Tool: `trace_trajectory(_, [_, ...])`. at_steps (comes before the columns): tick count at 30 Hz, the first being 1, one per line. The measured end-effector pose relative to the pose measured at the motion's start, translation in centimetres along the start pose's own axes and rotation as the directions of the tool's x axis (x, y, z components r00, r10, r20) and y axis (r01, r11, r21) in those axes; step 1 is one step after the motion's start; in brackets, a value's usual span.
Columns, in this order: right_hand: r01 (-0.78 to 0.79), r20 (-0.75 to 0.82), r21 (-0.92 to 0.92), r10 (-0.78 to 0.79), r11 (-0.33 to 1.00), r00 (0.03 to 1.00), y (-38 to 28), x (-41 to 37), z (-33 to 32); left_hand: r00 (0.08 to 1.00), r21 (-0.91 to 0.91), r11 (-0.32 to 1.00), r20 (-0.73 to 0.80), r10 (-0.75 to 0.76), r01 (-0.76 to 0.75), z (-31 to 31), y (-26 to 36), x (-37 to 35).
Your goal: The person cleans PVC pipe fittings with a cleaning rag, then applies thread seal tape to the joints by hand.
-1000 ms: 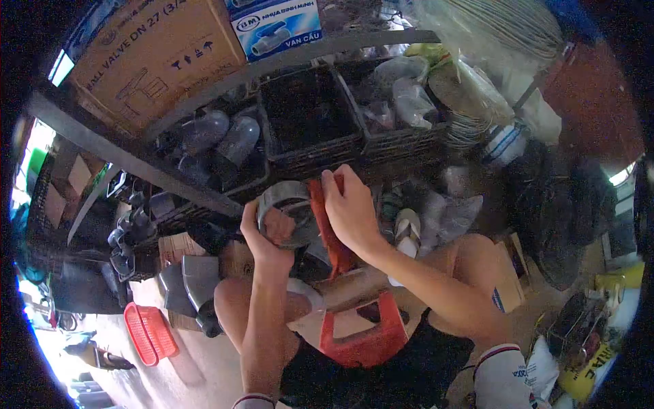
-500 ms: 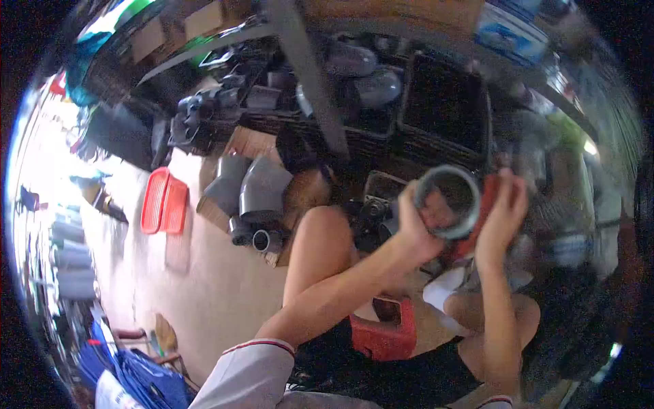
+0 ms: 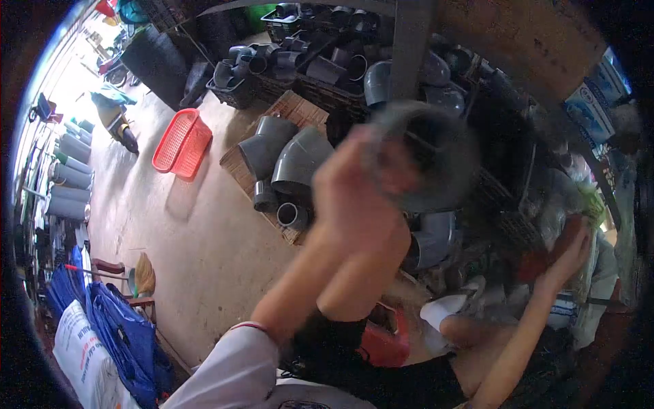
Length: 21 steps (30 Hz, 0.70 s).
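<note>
My left hand (image 3: 354,198) is raised in the middle, its fingers wrapped round the wall of a wide grey pipe fitting (image 3: 460,153). Motion smears the fitting, and its round mouth faces me. My right hand (image 3: 569,255) is out to the right, closed on a dark red piece (image 3: 533,266) that looks like a cloth. Below and behind the fitting sits another grey pipe fitting (image 3: 436,238). Two large grey elbow fittings (image 3: 303,160) lie on flattened cardboard (image 3: 235,163), with smaller fittings (image 3: 293,215) in front of them.
A red plastic basket (image 3: 184,146) stands on the floor at left. Crates of grey fittings (image 3: 327,71) line the back, behind a metal post (image 3: 411,54). A red stool (image 3: 385,337) is beneath me. Blue and white sacks (image 3: 122,341) and a broom (image 3: 144,276) are at lower left.
My left hand has moved left and up with the pipe fitting. My right hand has drawn away from it to the right, taking the red piece along. The camera view has turned left.
</note>
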State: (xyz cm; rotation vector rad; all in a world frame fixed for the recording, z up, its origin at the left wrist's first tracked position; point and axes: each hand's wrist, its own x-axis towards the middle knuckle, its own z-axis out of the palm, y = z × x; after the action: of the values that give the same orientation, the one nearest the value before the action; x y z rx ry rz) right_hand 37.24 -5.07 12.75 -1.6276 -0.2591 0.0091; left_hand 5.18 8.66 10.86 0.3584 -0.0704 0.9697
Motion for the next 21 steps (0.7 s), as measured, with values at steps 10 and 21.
trace_trajectory(10, [-0.001,0.079,-0.104,0.009,0.995,0.997,1.1,1.2,-3.4,0.657,0.83,-0.216,-0.22,0.722,0.515,-25.3,25.8,-18.4])
trace_trajectory(21, [0.002,0.037,-0.281,0.009,0.96,0.999,1.5,0.7,-4.1,0.705,0.339,-0.623,-0.241,0.667,0.706,-38.2,27.8,-15.8])
